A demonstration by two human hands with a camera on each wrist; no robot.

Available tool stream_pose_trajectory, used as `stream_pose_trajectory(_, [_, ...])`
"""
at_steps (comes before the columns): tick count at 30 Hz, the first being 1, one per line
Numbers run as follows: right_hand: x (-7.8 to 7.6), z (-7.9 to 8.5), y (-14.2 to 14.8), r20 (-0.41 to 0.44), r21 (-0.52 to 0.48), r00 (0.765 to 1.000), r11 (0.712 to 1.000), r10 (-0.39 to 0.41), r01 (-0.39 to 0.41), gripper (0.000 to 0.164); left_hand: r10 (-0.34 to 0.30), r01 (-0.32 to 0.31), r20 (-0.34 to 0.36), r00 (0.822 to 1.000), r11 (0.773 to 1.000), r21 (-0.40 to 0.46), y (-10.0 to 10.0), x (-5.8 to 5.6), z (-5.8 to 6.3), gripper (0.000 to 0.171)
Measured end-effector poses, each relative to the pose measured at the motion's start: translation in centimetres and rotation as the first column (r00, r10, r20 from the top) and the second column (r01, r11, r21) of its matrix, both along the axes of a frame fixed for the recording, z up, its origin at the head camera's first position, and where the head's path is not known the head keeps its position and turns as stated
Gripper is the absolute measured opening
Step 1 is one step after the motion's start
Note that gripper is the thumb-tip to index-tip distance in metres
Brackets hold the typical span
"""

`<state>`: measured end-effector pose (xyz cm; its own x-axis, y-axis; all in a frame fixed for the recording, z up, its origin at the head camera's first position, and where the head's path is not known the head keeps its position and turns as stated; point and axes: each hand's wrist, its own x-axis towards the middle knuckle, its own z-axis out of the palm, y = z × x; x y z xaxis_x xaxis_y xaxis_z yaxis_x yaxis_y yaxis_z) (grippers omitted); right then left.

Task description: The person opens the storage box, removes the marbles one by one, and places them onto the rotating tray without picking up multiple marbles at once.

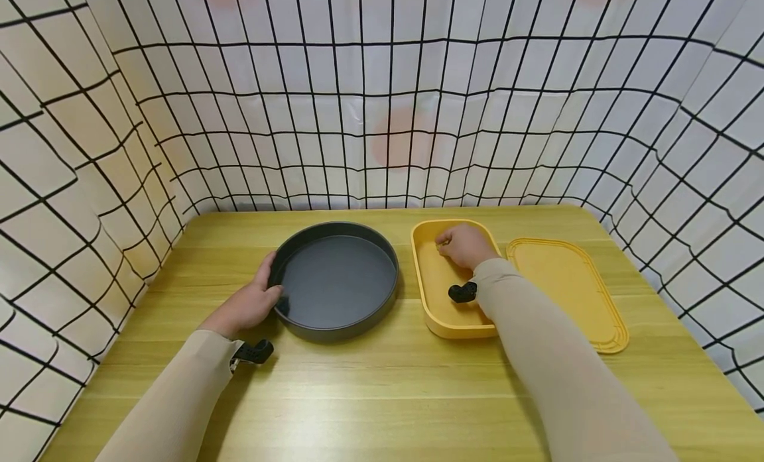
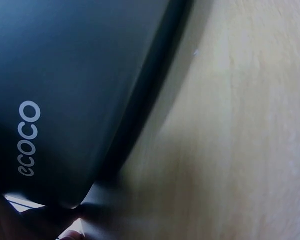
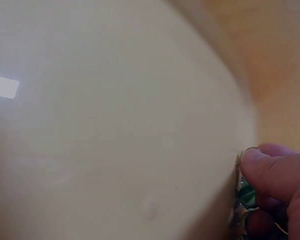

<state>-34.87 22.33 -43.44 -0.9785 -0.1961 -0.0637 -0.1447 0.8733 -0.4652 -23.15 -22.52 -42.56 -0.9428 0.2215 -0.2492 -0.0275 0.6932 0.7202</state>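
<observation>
My left hand (image 1: 253, 303) grips the left side of a round dark grey tray (image 1: 340, 283), thumb over the rim and fingers along its outer wall. White "ecoco" lettering shows on the tray (image 2: 65, 90) in the left wrist view. My right hand (image 1: 468, 245) is down inside a yellow rectangular container (image 1: 438, 270), near its far end. Between thumb and fingers it pinches something small and shiny, a clear glass-like piece with green in it (image 3: 247, 196), close to the container wall. The fingers hide most of that piece, so I cannot tell its full shape.
A flat yellow lid (image 1: 564, 289) lies right of the container, partly behind my right forearm. Everything stands on a wood-grain table (image 1: 358, 396). White cloth with a black grid (image 1: 382, 117) encloses the table at the back and sides.
</observation>
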Motion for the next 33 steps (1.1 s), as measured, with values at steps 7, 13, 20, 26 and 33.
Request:
stream_pose_trajectory(7, [-0.12,-0.3,-0.11,0.018,0.012,1.0,1.0,-0.005,0.005,0.033,0.0,0.0,0.003,1.0,1.0,0.0,-0.05,0.06,-0.05,0.079])
stream_pose_trajectory(13, [-0.11,-0.31,-0.18,0.021,0.014,1.0,1.0,-0.006,0.006,0.033,0.0,0.0,0.003,1.0,1.0,-0.01,-0.13,0.08,-0.11,0.079])
stream_pose_trajectory(20, [-0.08,-0.28,-0.16,0.0,0.026,1.0,1.0,-0.001,0.001,0.032,-0.002,0.002,0.0,1.0,1.0,-0.006,-0.13,0.02,-0.2,0.078])
stream_pose_trajectory(26, [-0.07,-0.17,-0.23,-0.001,0.026,1.0,1.0,-0.006,0.006,0.031,-0.004,0.004,-0.008,1.0,1.0,0.007,-0.16,0.01,-0.26,0.079])
stream_pose_trajectory(33, [-0.07,-0.12,-0.11,-0.002,0.02,1.0,1.0,0.0,0.0,0.03,-0.006,0.006,-0.007,1.0,1.0,0.011,-0.11,0.01,-0.22,0.079])
